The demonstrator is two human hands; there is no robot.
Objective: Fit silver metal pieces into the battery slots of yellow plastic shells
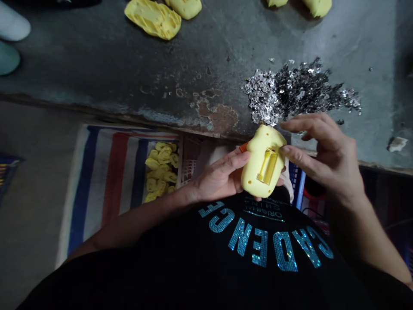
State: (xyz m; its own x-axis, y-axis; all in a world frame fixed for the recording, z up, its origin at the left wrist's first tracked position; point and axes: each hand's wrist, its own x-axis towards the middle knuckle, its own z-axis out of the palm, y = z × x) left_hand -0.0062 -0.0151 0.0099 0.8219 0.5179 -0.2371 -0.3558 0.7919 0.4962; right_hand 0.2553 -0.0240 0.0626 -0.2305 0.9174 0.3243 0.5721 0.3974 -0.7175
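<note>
My left hand [222,174] is wrapped round a yellow plastic casing [254,172], held tilted in front of my chest, just off the table edge. Its upturned face has a long open battery compartment and small screw holes. My right hand [325,150] is at the casing's right side, thumb tip at the rim of the shell and index finger raised apart from it. I see nothing between those fingers. Beyond the casing lies a heap of small shiny metal pieces [300,92] on the grey table. A bit of orange [243,147] shows beside my left fingers.
More yellow casings [153,19] lie at the table's far side. Below the worn table edge [145,116], a box of yellow parts [161,170] stands by a striped sheet [112,172]. A blue basket [299,185] is partly hidden by my right. White scrap [397,144] lies right.
</note>
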